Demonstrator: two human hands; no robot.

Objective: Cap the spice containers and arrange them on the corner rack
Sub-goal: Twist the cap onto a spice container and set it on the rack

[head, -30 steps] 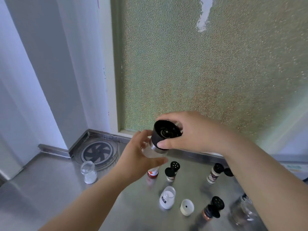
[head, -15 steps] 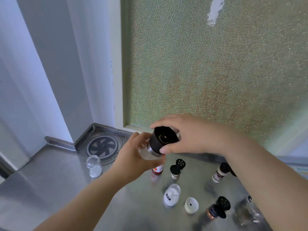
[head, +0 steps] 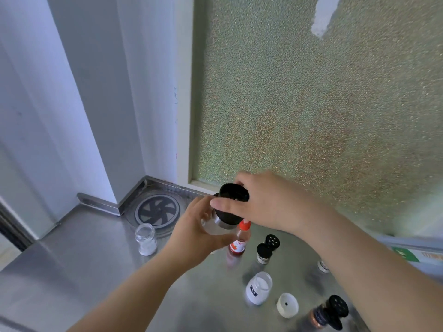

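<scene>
Our left hand [head: 196,232] grips the clear glass jar [head: 211,227] from below. Our right hand [head: 266,202] pinches the big black cylindrical cap [head: 231,206] sitting tilted on top.

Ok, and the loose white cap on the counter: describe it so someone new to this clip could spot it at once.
Start at the steel counter and go to its near right part, under the person's right forearm. There, the white cap lies alone, between the open white jar and a dark bottle with a black flip lid. It is the only loose lid, white with one small dark hole on top.
</scene>
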